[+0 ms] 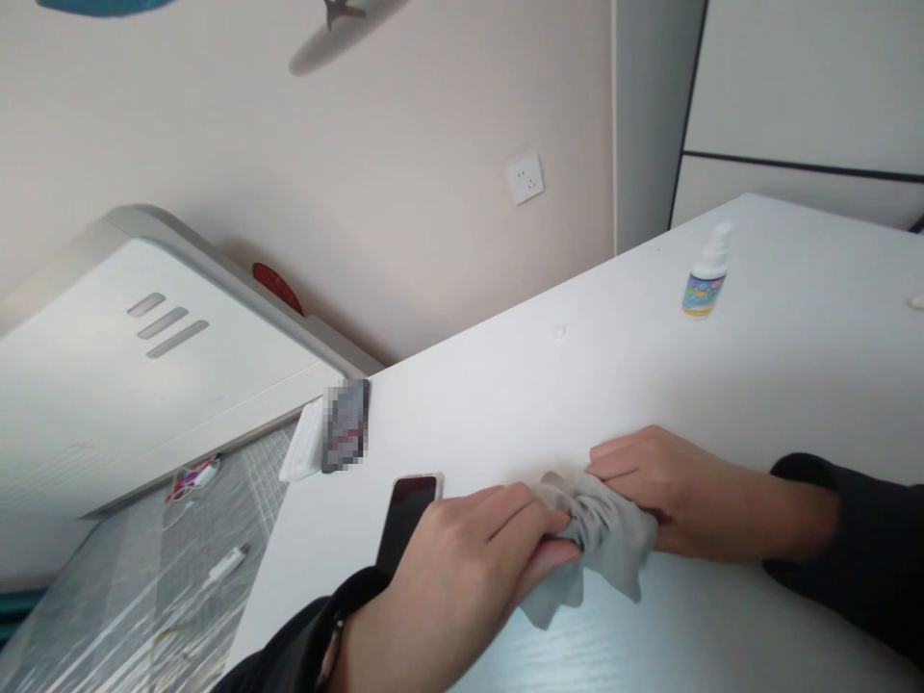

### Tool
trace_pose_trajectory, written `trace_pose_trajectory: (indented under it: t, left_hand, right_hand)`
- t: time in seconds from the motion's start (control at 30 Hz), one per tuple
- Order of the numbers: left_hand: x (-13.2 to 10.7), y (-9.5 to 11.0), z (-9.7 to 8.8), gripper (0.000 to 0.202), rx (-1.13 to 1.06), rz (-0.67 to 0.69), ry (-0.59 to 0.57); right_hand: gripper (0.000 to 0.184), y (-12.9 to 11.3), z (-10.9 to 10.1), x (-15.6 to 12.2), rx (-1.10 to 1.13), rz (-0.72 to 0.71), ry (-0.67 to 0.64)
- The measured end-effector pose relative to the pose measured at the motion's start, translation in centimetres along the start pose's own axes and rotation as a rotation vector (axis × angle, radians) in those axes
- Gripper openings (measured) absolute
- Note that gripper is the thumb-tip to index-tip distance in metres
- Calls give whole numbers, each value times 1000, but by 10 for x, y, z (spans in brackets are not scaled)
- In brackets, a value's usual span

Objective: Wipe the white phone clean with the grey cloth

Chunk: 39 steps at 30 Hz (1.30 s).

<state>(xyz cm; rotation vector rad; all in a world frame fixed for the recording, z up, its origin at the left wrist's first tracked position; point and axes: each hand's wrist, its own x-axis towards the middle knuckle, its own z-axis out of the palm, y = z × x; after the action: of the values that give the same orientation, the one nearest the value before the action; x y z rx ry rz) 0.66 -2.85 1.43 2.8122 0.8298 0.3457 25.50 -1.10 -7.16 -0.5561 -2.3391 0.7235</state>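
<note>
Cloth [599, 539] — bunched between left hand [469, 568], right hand [685, 491] — both grips closed

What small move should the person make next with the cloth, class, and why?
Probably loosen the bunched grey cloth and slide it onto the phone. The left hand and right hand grip the cloth together right beside the phone, and a spray bottle stands farther along the desk, which suggests wiping.
</note>
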Motion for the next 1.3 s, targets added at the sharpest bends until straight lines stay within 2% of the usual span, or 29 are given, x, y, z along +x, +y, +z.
trace_pose_trajectory:
  t: [0.13,0.23,0.37,0.5,0.7,0.9,1.0,1.13,1.3]
  left_hand:
    - [-35,-14,-16,13,-6,-68,-39]
    - [-62,-24,-28,11,2,-104,-53]
    - [-82,-28,-38,12,82,-121,-36]
    - [-74,-24,-35,10,148,-64,7]
    - [-28,-11,-15,9,19,-14,20]
    - [21,12,4,22,63,34,-1]
    - [32,16,6,27,126,74,14]
    - [16,6,-1,24,83,43,-51]
    - [-36,-18,-18,14,26,-70,-89]
  right_hand:
    - [21,1,-1,0,61,44,-21]
    - [28,2,-1,2,103,88,-27]
    - [32,1,-1,3,120,128,-41]
    - [30,-1,-1,3,96,120,-41]
    - [17,-4,0,3,7,58,-48]
    - [20,-3,1,1,-60,-7,23]
    - [24,-3,-1,-2,-122,18,13]
    - [23,-4,-4,-3,-107,33,-16]
    - [20,-3,-5,-3,-26,54,-36]
